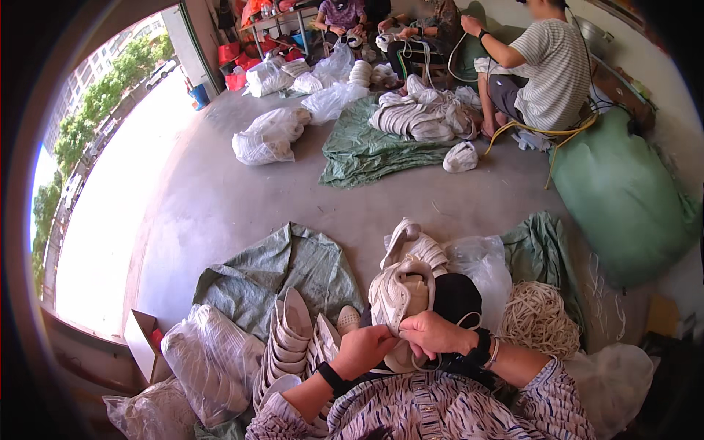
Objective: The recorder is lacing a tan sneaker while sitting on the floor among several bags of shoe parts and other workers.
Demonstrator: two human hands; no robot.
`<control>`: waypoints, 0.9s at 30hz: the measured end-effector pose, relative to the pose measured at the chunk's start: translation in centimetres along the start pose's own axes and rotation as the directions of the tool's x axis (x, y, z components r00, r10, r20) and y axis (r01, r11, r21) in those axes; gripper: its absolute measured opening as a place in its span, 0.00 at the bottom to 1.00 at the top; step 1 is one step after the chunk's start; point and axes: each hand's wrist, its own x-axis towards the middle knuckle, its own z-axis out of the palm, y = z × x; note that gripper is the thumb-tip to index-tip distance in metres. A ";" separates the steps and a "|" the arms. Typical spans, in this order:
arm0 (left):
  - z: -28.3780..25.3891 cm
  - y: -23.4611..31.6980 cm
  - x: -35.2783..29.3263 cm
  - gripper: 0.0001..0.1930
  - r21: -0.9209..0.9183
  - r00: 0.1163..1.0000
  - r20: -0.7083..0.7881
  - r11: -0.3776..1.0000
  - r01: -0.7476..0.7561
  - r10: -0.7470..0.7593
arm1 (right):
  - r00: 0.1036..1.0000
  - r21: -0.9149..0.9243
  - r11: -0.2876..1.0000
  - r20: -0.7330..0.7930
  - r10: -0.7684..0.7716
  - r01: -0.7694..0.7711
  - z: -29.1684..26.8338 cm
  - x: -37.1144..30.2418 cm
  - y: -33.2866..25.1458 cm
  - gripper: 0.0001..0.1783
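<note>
A white shoe upper [390, 295] rests on my lap with its opening facing away from me. My left hand [364, 347] is closed, its fingertips pinching the upper near its lacing edge. Just to the right, my right hand [437, 336] is closed in a pinch on a white shoelace, and the two sets of fingertips almost meet. The lace loops out [469, 317] beside my right wrist. What lies under my fingers is too small to make out. Beyond this upper sit more white shoe uppers [424, 251].
Nested white uppers [282, 345] and plastic-bagged ones [213, 359] lie at my left, by a green woven sack [279, 271]. A heap of laces [540, 320] is at my right, near a big green sack [623, 194]. Several people [551, 70] sit working at the back.
</note>
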 end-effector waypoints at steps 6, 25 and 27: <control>-3.2 2.5 1.7 0.20 0.405 0.918 -0.154 0.871 -0.278 0.365 | 0.957 -0.672 0.721 -0.063 -0.283 0.169 0.2 0.6 0.8 0.13; -3.5 1.5 3.1 0.13 0.415 0.827 0.203 0.719 -0.558 0.525 | 0.918 -0.696 0.681 -0.079 -0.390 0.229 -0.3 1.0 1.9 0.13; -3.4 1.2 3.4 0.14 0.382 0.818 0.145 0.731 -0.565 0.556 | 0.863 -0.743 0.640 -0.180 -0.472 0.195 -1.3 1.1 1.1 0.12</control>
